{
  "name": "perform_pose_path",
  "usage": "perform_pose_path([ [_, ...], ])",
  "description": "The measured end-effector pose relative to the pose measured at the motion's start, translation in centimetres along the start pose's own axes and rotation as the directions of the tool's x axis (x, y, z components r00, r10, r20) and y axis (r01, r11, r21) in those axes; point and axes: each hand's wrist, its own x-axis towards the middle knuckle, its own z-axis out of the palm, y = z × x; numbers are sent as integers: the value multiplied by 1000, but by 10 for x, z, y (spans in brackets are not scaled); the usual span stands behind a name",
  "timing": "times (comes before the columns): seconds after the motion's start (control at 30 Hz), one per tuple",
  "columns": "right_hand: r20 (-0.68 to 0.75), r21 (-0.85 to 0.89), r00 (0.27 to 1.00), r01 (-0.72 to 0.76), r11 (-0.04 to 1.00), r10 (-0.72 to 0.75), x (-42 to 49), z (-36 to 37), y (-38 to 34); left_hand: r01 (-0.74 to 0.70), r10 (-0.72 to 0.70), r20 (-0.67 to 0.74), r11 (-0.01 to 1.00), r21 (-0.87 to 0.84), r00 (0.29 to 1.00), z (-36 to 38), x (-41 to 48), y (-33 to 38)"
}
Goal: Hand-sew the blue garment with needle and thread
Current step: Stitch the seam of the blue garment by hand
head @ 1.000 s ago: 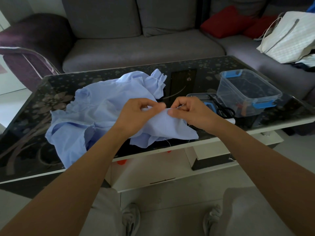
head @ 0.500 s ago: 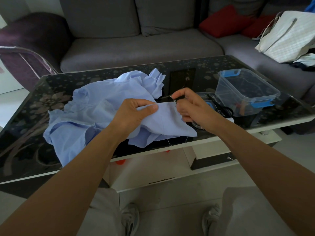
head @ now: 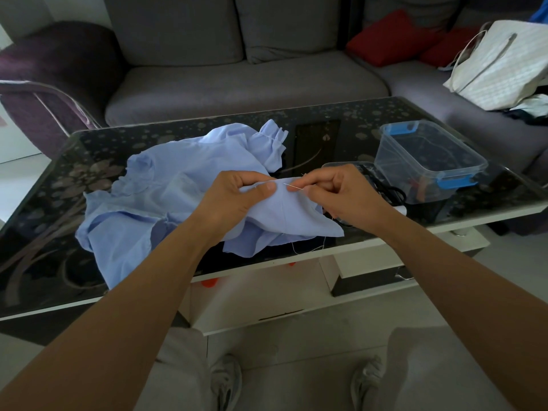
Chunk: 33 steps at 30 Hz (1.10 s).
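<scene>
The right hand (head: 341, 194) pinches a thin needle (head: 292, 186) between thumb and forefinger. Its other fingers are curled in toward the palm. The needle lies almost flat, and its free end points left at a folded edge of the blue garment (head: 178, 203).

The left hand (head: 237, 197) grips that same fold just beside the needle. The thumb lies flat on top of the cloth and the fingers are curled round from behind, so the edge is raised a little off the surface. The two hands are close together, nearly touching.

A pale thread (head: 292, 247) hangs from the near edge of the cloth, too fine to follow far. The rest of the garment lies crumpled on the dark glass-topped table (head: 47, 221), spreading left and back from the hands, with a gathered cuff at its far side.

To the right of the hands lie black-handled scissors (head: 391, 192), partly hidden by the right hand. Just beyond them stands a clear plastic box (head: 415, 185) with blue clasps.

A grey sofa (head: 237, 84) runs behind the table, with red cushions (head: 391, 37) and a white bag (head: 504, 63) at its right end.
</scene>
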Motion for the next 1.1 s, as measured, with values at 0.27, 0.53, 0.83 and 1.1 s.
perform_pose_path([
  [0.27, 27, -4, 1000, -10, 1000, 11, 0, 0, 1, -7, 7, 3, 1000, 11, 1000, 0, 0, 0],
  [0.53, 47, -3, 999, -18, 1000, 19, 0, -1, -1, -10, 10, 8, 999, 38, 1000, 0, 1, -2],
  [0.83, 180, -93, 977, -101, 991, 116, 0, 0, -5, -119, 110, 66, 982, 144, 992, 1, 1, -3],
  [1.1, 174, -71, 973, -141, 987, 151, -1, 1, -5, -120, 112, 51, 971, 205, 992, 3, 1, -3],
])
